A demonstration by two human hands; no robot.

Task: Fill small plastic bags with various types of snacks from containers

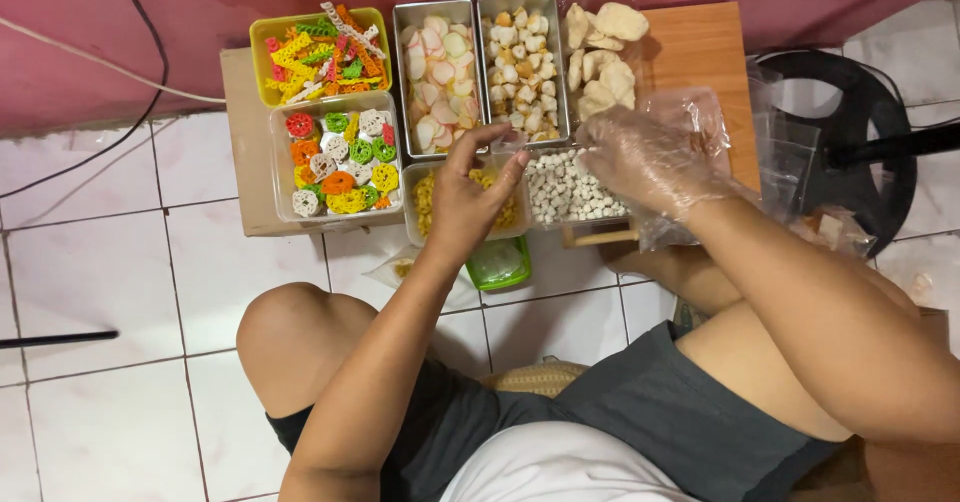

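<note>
Seated on white floor tiles (pixel 100 292), knees apart, bent over a low desk (pixel 700 47) crowded with snack trays.

Left hand (pixel 468 197) bare, fingers pinched together at the tips on the edge of a small clear plastic bag (pixel 510 142), barely visible between both hands. Directly under this hand, a clear tub of yellow curled crackers (pixel 428 207). Just beyond its fingertips, a metal tray of pink-and-white round slices (pixel 438 72). Further out to the left of it, a clear box of wheel-shaped crackers in red, green, orange and white (pixel 335 162), and past that a yellow tub of coloured strip crackers (pixel 318 54). Close below the wrist, on the floor, a green lidded container (pixel 498 264).

Right hand (pixel 640 157) inside a loose transparent glove, fingers closed toward the same bag; exact grip blurred by the glove film. Beneath it, a tub of small white pellets (pixel 572 190). Just ahead of the fingers, a metal tray of pale cubes (pixel 522 62), and beside that a pile of large beige crackers (pixel 600 57). Off to the right of the hand, a black stand (pixel 870 132) on the floor.
</note>
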